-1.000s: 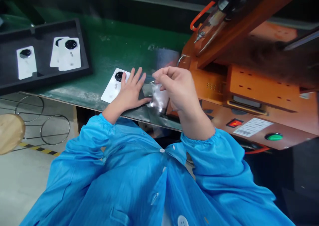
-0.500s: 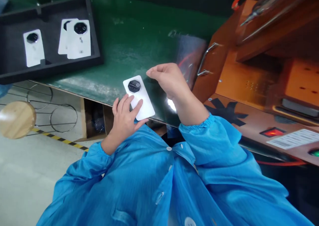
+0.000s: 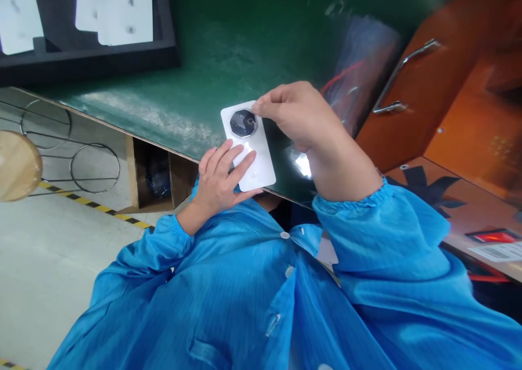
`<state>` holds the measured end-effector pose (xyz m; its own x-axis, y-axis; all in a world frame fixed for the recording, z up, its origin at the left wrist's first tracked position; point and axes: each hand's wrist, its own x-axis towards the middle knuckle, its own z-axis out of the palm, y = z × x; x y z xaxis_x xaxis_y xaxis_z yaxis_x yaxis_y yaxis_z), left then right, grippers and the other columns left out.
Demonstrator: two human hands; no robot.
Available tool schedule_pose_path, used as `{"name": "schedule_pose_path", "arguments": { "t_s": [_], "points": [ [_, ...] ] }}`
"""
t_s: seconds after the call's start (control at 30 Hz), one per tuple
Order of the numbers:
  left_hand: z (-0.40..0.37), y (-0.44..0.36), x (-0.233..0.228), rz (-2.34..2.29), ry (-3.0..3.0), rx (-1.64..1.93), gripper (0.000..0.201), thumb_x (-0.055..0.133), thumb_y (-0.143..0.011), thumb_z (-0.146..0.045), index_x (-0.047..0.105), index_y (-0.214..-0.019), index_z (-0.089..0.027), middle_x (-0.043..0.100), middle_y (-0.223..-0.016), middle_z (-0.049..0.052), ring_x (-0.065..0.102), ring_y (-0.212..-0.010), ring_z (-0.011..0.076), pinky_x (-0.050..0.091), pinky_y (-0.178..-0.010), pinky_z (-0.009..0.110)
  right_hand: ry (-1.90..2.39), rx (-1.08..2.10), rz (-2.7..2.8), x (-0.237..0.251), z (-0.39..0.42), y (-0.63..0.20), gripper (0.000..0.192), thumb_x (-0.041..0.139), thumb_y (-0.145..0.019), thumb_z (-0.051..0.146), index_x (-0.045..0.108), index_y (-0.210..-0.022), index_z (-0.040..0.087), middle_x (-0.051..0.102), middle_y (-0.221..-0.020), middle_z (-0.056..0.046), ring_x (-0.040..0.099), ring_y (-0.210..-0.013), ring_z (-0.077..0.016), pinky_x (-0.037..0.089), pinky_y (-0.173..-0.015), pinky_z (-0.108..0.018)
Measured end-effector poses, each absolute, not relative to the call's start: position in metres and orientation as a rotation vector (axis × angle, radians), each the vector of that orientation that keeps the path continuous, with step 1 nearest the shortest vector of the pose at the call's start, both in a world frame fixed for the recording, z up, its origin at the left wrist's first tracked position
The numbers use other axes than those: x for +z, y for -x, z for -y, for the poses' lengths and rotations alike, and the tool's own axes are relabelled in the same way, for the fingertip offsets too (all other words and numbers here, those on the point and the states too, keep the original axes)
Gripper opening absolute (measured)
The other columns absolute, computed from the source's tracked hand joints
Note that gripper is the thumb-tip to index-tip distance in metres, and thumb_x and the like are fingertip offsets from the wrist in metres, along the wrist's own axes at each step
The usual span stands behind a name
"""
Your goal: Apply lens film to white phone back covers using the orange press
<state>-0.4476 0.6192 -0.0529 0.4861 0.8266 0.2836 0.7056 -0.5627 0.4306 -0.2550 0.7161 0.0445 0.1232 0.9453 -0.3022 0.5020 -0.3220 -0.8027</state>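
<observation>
Blue coat sleeves (image 3: 228,294) closest. Just past them, left hand (image 3: 220,180) gripping the bottom of a white phone back (image 3: 250,152), fingers spread on it, at the green table's (image 3: 196,76) near edge. Right hand (image 3: 302,120) pinching its top by the dark round lens. Farther left of the phone back, black tray (image 3: 122,55) with more white backs. To the right, orange machine (image 3: 448,114).

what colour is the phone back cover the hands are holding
White, with a dark octagonal camera module near its top; the phone back cover shows clearly in the head view.
</observation>
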Motion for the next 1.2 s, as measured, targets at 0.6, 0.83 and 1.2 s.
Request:
{"name": "schedule_pose_path", "arguments": {
  "t_s": [0.6, 0.83, 1.2],
  "points": [
    [-0.62, 0.448, -0.055, -1.341, -2.416, 0.613, 0.082, 0.068, -0.086, -0.085, 0.066, -0.15, -0.034, 0.063, -0.156, 0.01, 0.047, -0.156, 0.042, 0.028, -0.13, 0.053, 1.906, 0.954, 1.629, 0.039, -0.717, 0.257, 0.021, 0.067, -0.091, 0.015, 0.068, -0.071, 0.019, 0.055, -0.061, 0.002, 0.052, -0.064, -0.0147, 0.039, -0.063, -0.031],
    [-0.62, 0.448, -0.056, -1.359, -2.441, 0.616, 0.083, 0.068, -0.085, -0.087, 0.066, -0.15, -0.035, 0.063, -0.156, 0.009, 0.048, -0.156, 0.0413, 0.027, -0.13, 0.053, 1.934, 0.918, 1.668, 0.041, -0.716, 0.26, 0.028, 0.067, -0.093, 0.014, 0.064, -0.066, 0.022, 0.063, -0.068, -0.001, 0.06, -0.071, -0.0181, 0.044, -0.069, -0.034],
    [-0.62, 0.447, -0.053, -1.365, -2.469, 0.61, 0.083, 0.067, -0.084, -0.089, 0.067, -0.149, -0.035, 0.065, -0.154, 0.009, 0.051, -0.153, 0.0413, 0.029, -0.129, 0.052, 1.964, 0.895, 1.66, 0.047, -0.715, 0.266, 0.032, 0.069, -0.092, 0.012, 0.063, -0.062, 0.023, 0.07, -0.076, -0.002, 0.065, -0.077, -0.0188, 0.05, -0.08, -0.036]
  ]
}}
